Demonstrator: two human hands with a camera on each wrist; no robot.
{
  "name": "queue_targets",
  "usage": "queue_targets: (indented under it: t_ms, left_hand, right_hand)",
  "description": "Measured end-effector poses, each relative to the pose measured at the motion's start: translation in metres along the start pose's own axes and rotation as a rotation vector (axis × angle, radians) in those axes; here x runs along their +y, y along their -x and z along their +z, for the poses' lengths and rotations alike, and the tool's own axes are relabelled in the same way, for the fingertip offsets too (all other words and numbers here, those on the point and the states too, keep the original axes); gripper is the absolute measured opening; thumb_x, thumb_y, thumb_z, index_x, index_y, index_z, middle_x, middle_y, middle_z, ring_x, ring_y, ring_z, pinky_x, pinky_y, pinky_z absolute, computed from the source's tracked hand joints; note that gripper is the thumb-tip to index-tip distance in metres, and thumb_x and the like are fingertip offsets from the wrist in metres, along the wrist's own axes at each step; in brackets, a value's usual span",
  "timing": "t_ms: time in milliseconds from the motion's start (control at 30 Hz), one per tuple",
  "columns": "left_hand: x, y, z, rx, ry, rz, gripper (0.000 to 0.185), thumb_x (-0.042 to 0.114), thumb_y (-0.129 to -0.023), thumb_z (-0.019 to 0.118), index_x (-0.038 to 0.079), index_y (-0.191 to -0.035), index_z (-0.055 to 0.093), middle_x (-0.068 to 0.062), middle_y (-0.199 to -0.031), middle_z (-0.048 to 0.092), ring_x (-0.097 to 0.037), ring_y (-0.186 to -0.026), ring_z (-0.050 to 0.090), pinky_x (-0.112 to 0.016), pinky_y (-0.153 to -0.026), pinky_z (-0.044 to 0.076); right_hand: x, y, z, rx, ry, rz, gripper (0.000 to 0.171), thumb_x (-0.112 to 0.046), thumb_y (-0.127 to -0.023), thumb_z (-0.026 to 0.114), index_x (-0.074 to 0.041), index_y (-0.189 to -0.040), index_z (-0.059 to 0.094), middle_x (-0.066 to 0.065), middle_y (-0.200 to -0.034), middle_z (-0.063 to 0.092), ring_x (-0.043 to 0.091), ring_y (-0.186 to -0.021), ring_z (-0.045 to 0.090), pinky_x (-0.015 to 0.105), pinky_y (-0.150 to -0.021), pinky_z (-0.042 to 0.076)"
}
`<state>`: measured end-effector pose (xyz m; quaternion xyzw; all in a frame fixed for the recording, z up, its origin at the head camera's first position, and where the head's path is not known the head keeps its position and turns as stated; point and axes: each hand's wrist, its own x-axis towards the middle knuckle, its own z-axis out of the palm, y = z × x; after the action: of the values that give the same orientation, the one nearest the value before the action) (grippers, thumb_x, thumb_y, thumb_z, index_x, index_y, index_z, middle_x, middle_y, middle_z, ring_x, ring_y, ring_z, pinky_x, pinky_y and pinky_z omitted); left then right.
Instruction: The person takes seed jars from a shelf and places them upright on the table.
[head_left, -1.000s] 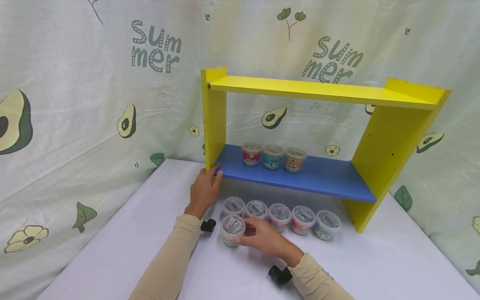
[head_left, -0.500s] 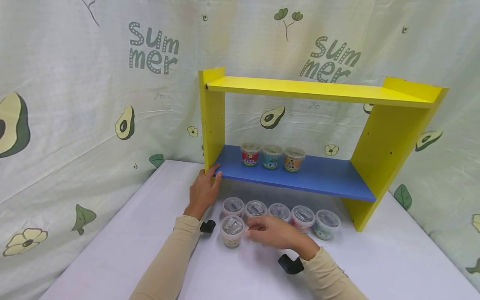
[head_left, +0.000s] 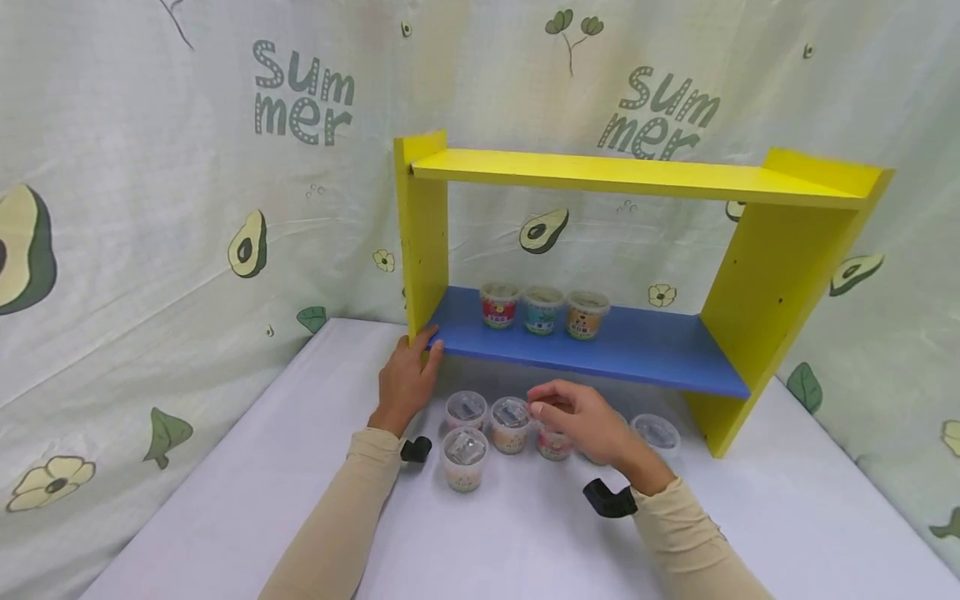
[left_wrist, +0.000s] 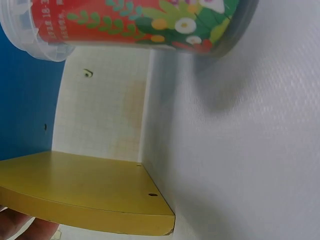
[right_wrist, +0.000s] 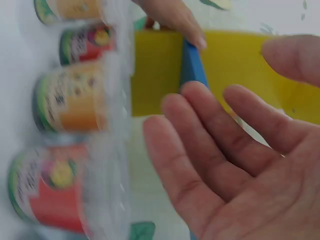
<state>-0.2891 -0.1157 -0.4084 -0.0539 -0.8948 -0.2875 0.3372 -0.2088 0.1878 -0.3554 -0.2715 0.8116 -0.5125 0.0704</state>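
Note:
My left hand (head_left: pixel 405 379) grips the lower left corner of a yellow and blue shelf unit (head_left: pixel 426 242), thumb at the blue board's front edge. In the left wrist view its fingertips (left_wrist: pixel 37 231) show behind the yellow side panel (left_wrist: pixel 90 192). My right hand (head_left: pixel 588 423), fingers apart and holding nothing, hovers over a row of small lidded plastic tubs (head_left: pixel 511 427), partly hiding several. In the right wrist view, a red-labelled tub (right_wrist: pixel 57 192) and an orange-labelled tub (right_wrist: pixel 75 97) stand beside its fingers. One tub (head_left: pixel 464 462) stands in front of the row's left end.
On the blue board (head_left: pixel 660 346) stand a red tub (head_left: pixel 499 308), a teal tub (head_left: pixel 543 312) and an orange tub (head_left: pixel 586 318). The yellow top board (head_left: pixel 600 173) spans above them. A printed curtain (head_left: pixel 322 208) hangs behind the white table (head_left: pixel 247 450).
My right hand has let go of the front tub and moved right and back over the row. That tub stays standing on the table. My left hand has kept its place on the shelf unit.

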Motion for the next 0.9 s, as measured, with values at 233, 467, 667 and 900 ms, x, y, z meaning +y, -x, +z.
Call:
queue_targets:
  t_ms: [233,467,667,900]
  left_hand:
    - [-0.003,-0.003,0.006,-0.025,0.008,-0.01,0.053,0.056,-0.104,0.036,0.027,-0.144,0.054,-0.02,-0.108,0.057,-0.035,-0.083,0.061,-0.052,-0.068,0.051]
    - [-0.005,-0.003,0.009,0.025,0.025,0.019,0.047,0.05,-0.105,0.042,0.025,-0.142,0.057,-0.021,-0.106,0.058,-0.038,-0.083,0.063,-0.056,-0.065,0.05]
    - [-0.002,-0.001,0.012,0.041,0.029,0.038,0.047,0.049,-0.105,0.043,0.024,-0.142,0.057,-0.021,-0.103,0.058,-0.037,-0.078,0.062,-0.056,-0.063,0.05]
    - [-0.002,-0.002,0.009,0.049,0.017,0.021,0.047,0.049,-0.105,0.042,0.024,-0.141,0.057,-0.022,-0.106,0.059,-0.036,-0.081,0.061,-0.055,-0.065,0.051]
  right_hand:
    - [0.006,0.002,-0.027,0.198,-0.058,0.004,0.035,-0.026,-0.103,0.06,0.0,-0.125,0.06,0.014,-0.12,0.066,0.031,-0.113,0.063,0.049,-0.091,0.052]
    - [0.006,-0.003,-0.057,0.269,-0.066,-0.027,0.04,-0.025,-0.104,0.057,0.006,-0.129,0.056,0.022,-0.123,0.063,0.033,-0.11,0.066,0.039,-0.085,0.056]
    - [0.0,-0.006,-0.078,0.324,0.019,-0.015,0.046,-0.029,-0.104,0.056,0.008,-0.132,0.054,0.025,-0.123,0.064,0.026,-0.104,0.069,0.032,-0.083,0.056]
    - [0.0,-0.022,-0.101,0.4,0.047,0.09,0.051,-0.034,-0.104,0.054,0.006,-0.136,0.052,0.025,-0.128,0.059,0.033,-0.114,0.062,0.038,-0.096,0.049]
